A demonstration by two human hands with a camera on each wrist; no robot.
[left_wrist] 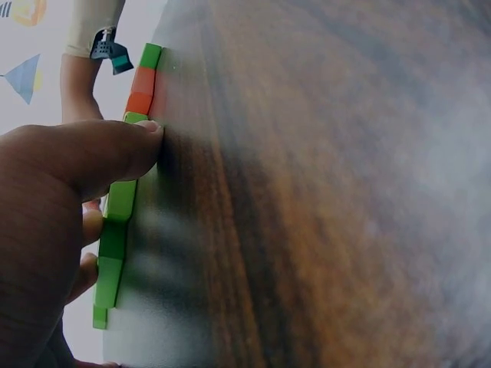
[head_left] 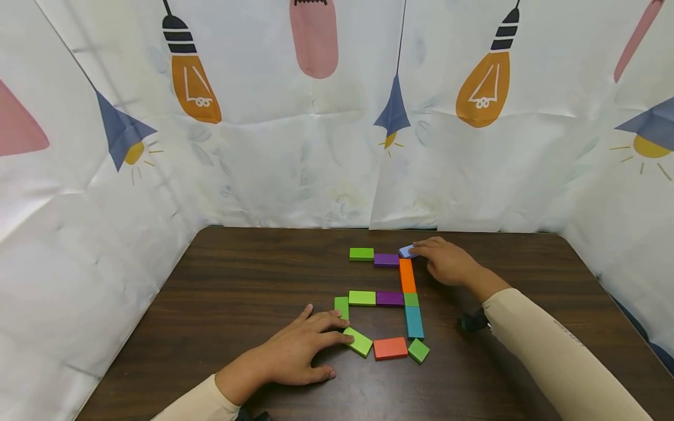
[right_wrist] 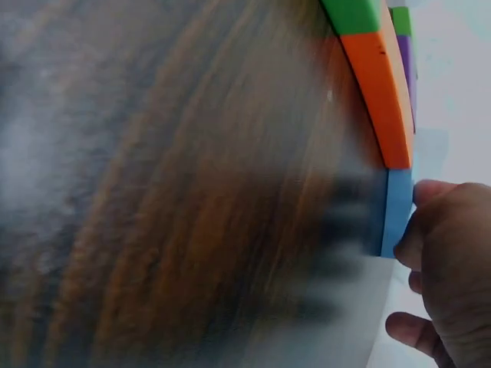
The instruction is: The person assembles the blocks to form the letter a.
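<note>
My right hand (head_left: 450, 260) grips a light blue block (head_left: 407, 251) at the far end of a row of flat blocks. In the right wrist view, the thumb and a finger bend onto this blue block (right_wrist: 397, 211), which meets the end of the orange block (right_wrist: 380, 96). Spread over the near left of the layout, my left hand (head_left: 297, 348) has its fingertips on a yellow-green block (head_left: 360, 343) and at the edge of a green block (head_left: 341, 305). The left thumb stretches apart from the blocks in the head view.
Purple blocks (head_left: 389, 299), a teal block (head_left: 414, 323), a red-orange block (head_left: 391, 349) and a tilted small green block (head_left: 419, 351) lie in the layout. All sit on a dark wooden table (head_left: 253, 280). A white patterned cloth (head_left: 316, 175) hangs behind the far edge.
</note>
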